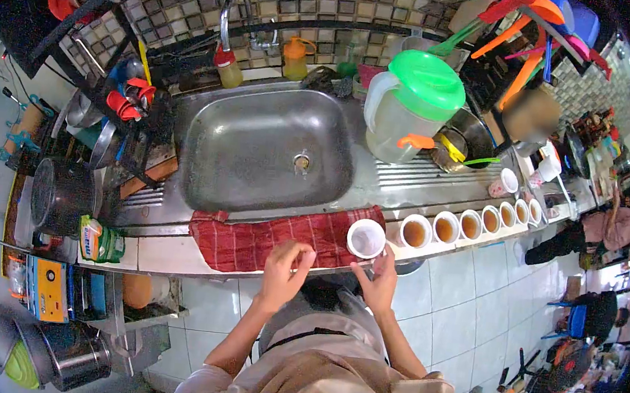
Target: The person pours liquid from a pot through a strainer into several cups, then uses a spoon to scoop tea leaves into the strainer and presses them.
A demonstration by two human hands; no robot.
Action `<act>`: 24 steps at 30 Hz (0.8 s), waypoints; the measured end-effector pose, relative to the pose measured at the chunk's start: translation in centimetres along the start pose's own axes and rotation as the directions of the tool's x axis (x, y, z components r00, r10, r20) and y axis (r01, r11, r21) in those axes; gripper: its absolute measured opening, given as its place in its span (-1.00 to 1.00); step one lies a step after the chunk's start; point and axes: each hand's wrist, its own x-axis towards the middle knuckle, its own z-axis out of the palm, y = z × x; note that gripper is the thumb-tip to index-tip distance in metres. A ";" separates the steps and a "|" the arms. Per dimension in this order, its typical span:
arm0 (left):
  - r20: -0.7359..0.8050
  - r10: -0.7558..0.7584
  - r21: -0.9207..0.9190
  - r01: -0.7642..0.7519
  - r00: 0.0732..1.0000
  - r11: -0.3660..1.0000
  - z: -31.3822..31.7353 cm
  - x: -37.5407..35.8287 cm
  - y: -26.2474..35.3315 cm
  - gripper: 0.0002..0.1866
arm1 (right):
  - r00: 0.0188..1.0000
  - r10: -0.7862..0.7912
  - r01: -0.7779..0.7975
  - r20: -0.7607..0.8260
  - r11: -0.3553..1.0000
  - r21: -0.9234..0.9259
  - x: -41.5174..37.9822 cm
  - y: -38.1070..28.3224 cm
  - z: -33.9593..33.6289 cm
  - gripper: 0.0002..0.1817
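A white plastic cup stands on the right end of a red checked cloth along the counter's front edge, with no drink showing in it. My right hand is at the near side of this cup, thumb and forefinger spread with the tips right by its base. To the left, my left hand hovers over the cloth's front edge, fingers loosely bent and nothing visible in them. Right of the cup, a row of white cups with brown drink runs along the counter edge.
Behind the cloth lies a steel sink with a tap. A large pitcher with a green lid stands on the drainboard, near a metal pot. Another white cup stands behind the row. A green packet is at the left end.
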 end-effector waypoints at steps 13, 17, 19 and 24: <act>0.577 0.417 0.034 -0.531 0.702 0.847 10.4 -3.1 3.5 -0.19 | 0.914 -0.193 -0.196 0.357 0.561 0.804 -4.4 1.8 -0.3 -0.39; 0.574 0.476 -0.134 -0.497 0.666 0.857 12.1 -3.4 4.6 -0.09 | 0.943 -0.109 -0.307 0.314 0.079 0.948 -5.5 -1.3 -4.7 -0.33; 0.604 0.514 -0.184 -0.521 0.609 0.833 12.7 -3.3 5.2 -0.04 | 0.950 -0.075 -0.313 0.304 -0.175 0.933 -5.7 -3.5 -6.2 -0.30; 0.577 0.386 -0.481 -0.082 0.720 0.873 13.7 -5.6 6.1 -0.08 | 0.987 0.028 0.089 -0.155 0.716 0.692 -6.0 -2.4 -5.2 -0.20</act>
